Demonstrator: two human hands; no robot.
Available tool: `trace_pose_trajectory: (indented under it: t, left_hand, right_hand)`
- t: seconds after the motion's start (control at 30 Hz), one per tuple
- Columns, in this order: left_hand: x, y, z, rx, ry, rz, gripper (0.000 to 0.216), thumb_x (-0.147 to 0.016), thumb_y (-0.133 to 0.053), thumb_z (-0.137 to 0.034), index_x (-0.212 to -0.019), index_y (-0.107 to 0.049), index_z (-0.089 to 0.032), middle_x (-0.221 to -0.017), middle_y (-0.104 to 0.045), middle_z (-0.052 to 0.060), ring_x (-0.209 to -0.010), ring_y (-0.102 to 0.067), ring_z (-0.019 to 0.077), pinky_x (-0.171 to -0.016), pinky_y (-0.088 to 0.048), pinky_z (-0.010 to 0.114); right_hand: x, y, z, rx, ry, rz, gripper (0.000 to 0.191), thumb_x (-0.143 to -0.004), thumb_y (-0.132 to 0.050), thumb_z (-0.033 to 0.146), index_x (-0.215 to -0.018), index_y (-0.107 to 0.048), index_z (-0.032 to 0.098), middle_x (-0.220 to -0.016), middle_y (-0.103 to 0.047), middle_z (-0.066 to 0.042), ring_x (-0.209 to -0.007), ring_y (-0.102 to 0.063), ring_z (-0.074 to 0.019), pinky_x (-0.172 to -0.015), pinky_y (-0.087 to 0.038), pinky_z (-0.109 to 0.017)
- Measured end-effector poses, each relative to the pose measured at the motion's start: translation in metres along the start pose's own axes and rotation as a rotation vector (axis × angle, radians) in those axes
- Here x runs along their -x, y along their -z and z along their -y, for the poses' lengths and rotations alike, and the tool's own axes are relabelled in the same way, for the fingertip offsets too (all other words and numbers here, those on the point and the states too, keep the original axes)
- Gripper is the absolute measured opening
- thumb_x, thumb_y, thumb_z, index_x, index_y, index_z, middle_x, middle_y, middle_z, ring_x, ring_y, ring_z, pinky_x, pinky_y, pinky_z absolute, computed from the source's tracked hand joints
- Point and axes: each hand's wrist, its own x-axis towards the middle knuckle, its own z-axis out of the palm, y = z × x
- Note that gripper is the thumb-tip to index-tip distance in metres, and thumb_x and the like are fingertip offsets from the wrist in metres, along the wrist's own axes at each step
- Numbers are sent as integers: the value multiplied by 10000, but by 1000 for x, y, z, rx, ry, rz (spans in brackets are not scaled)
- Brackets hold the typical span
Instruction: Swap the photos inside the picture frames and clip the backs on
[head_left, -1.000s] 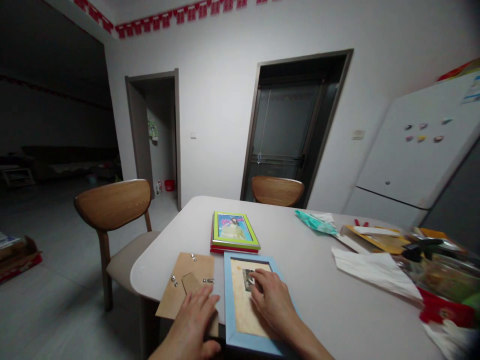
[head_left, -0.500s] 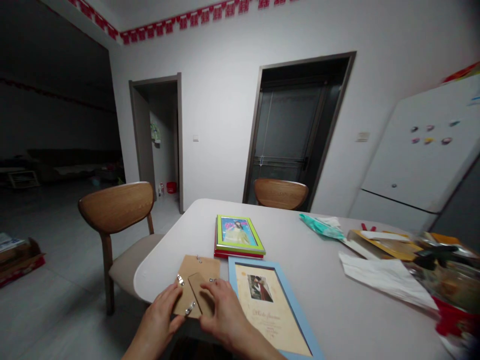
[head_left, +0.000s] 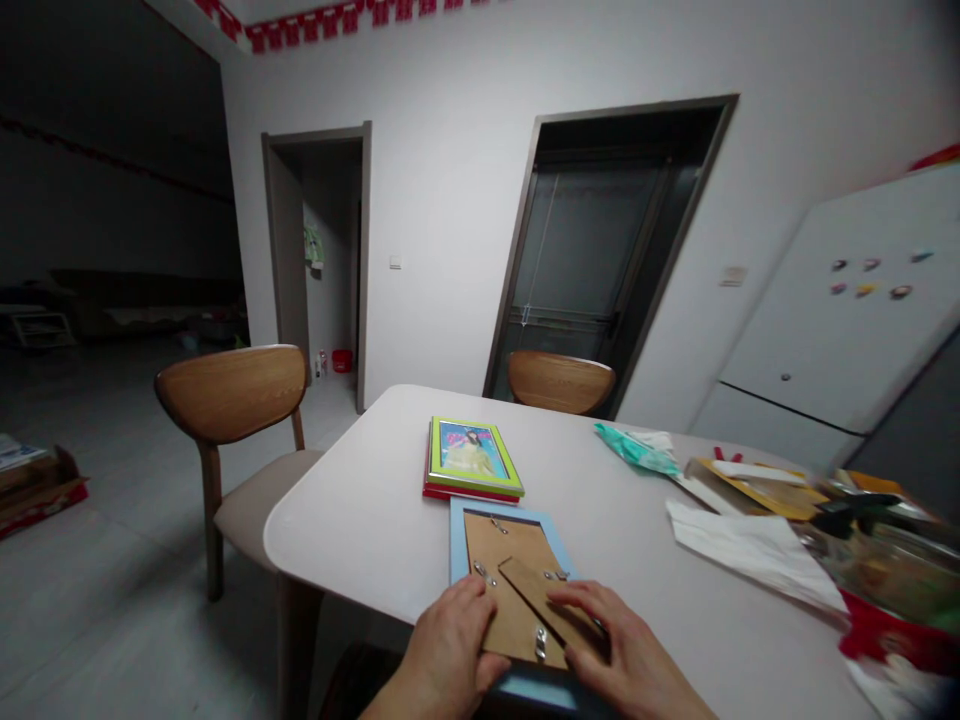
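Observation:
A brown picture frame backing board [head_left: 504, 545] with metal clips and a stand leg [head_left: 544, 600] lies over the light blue photo frame [head_left: 459, 540], covering the print seen there before. My left hand [head_left: 457, 635] grips the board's left edge, thumb near its lower corner. On the opposite side my right hand [head_left: 611, 635] holds the right edge, fingers over the stand leg. Whether the board sits fully inside the frame is hard to tell. Just beyond, a green photo frame [head_left: 511, 470] with a picture of a person in a pale dress rests on a red frame [head_left: 450, 492].
On the table's [head_left: 360, 500] right side lie a teal packet [head_left: 637, 450], white paper [head_left: 750, 545], yellow envelopes [head_left: 772, 488] and a red bag [head_left: 892, 635]. Wooden chairs stand at the left [head_left: 232, 395] and at the far side [head_left: 561, 382].
Both hands have carried the backing board to the right, from beside the blue frame to over it. The view has tilted slightly downward.

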Motion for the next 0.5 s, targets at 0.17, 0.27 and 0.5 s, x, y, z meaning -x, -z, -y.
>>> trace_pose_trajectory:
  t: [0.17,0.27,0.5]
  left_hand:
    - [-1,-3,1,-35,-13,23,261,-662,-590,-184,-920,-560,-170,-1089,-552,61,-1069,-438,207,-954,-299,344]
    - [1,-2,3,-54,-28,67,323,-658,-611,-245,-967,-535,-190,-1150,-512,51,-1124,-383,224,-974,-254,391]
    - [4,-8,12,-75,-65,180,509,-622,-649,-359,-1071,-452,-222,-1301,-360,44,-1201,-281,202,-1008,-157,419]
  right_hand:
    - [-5,-18,-7,168,5,-45,327,-582,-470,179,-872,-619,203,-984,-564,-69,-945,-485,-202,-863,-333,-313]
    - [-6,-27,-8,247,21,-82,314,-619,-475,205,-894,-625,216,-991,-568,-74,-948,-483,-209,-837,-337,-321]
    - [-14,-17,-15,250,-6,-167,321,-743,-392,315,-937,-608,179,-1004,-554,-94,-952,-471,-209,-851,-336,-327]
